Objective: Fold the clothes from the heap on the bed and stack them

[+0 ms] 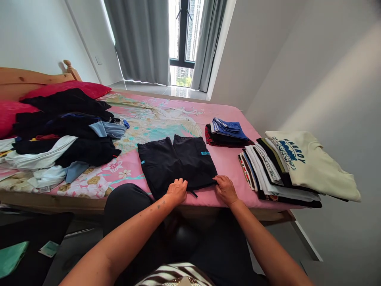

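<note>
A pair of black shorts (pixel 190 161) lies spread on the bed in front of me, its legs pointing away and its waistband toward me. A blue label with lettering shows on one leg and a small blue tag on the other. My left hand (pixel 177 190) rests at the middle of the waistband, fingers curled over the cloth beside a dangling drawstring. At the near right corner, my right hand (pixel 225 190) pinches the edge of the shorts between thumb and fingers. What lies under the left fingertips is hidden.
Left on the bed is a loose heap of clothes (pixel 65 131) before red pillows (pixel 89 88). To the right sit a small folded pile (pixel 228 133) and a taller stack of folded clothes (pixel 276 174), topped by a cream shirt (pixel 318 163). A wall borders the right side.
</note>
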Available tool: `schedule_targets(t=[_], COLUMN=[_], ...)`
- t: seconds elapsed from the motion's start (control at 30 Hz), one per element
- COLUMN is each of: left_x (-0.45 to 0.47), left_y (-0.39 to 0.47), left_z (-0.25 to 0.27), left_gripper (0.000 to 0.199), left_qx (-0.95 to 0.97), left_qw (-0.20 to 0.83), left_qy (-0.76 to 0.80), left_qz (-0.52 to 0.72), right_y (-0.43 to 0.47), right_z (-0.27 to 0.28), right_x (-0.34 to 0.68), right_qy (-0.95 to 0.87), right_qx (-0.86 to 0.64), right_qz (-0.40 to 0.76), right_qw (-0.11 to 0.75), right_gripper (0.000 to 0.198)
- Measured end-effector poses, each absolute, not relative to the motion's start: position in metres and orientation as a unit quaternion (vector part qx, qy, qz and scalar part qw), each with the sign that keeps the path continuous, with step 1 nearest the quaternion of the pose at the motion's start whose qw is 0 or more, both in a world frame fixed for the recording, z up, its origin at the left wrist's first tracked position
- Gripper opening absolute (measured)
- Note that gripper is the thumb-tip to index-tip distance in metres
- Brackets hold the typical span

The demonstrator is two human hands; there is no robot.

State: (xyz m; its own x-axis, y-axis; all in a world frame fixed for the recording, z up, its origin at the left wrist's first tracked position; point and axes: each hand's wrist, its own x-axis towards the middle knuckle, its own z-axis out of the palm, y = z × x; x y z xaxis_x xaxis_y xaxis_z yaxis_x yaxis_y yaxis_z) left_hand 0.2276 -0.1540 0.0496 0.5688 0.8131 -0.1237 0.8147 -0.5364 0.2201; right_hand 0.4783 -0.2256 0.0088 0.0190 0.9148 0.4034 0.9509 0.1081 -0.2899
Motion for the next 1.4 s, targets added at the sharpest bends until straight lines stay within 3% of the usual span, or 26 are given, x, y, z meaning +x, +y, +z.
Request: schedule_targets(t=[0.2,0.43,0.67,0.87,1.03,1.2,1.27,1.4], left_x=[0.228,0.234,0.231,0.238,0.241,0.244,0.243,0.228], left_y=[-0.113,-0.104,-0.119,-0.125,-0.127,-0.125,-0.123,-0.116], left_z=[0.088,0.128,0.133,0.136,0.136,0.132,0.132,0.141], left_gripper=[0.033,0.037,0.034,0.036,0.036,0.036,0.039,0.047], left_qx=[0.826,0.779,0.759,0.774,0.792,0.793,0.790,0.787], left_qw=[0.195,0.264,0.288,0.259,0.239,0.266,0.276,0.260], left_qy=[0.523,0.529,0.530,0.518,0.503,0.487,0.482,0.493], left_qz=[0.083,0.211,0.246,0.254,0.251,0.252,0.259,0.265], right_y=[-0.234,-0.231,-0.234,-0.237,-0.236,-0.229,-0.226,-0.223], right_z=[0.041,0.047,0.056,0.062,0.082,0.100,0.098,0.097], right_x=[0.443,0.354,0.325,0.322,0.312,0.302,0.300,0.309], right_qy=[-0.711,-0.671,-0.583,-0.578,-0.501,-0.485,-0.496,-0.555], right_qx=[-0.662,-0.647,-0.647,-0.669,-0.681,-0.745,-0.775,-0.784], right_qz=[-0.024,0.076,0.228,0.229,0.333,0.306,0.265,0.165], right_qw=[0.236,0.355,0.435,0.408,0.418,0.340,0.288,0.222], right_gripper=[0.033,0.037,0.049,0.046,0.082,0.091,0.085,0.056])
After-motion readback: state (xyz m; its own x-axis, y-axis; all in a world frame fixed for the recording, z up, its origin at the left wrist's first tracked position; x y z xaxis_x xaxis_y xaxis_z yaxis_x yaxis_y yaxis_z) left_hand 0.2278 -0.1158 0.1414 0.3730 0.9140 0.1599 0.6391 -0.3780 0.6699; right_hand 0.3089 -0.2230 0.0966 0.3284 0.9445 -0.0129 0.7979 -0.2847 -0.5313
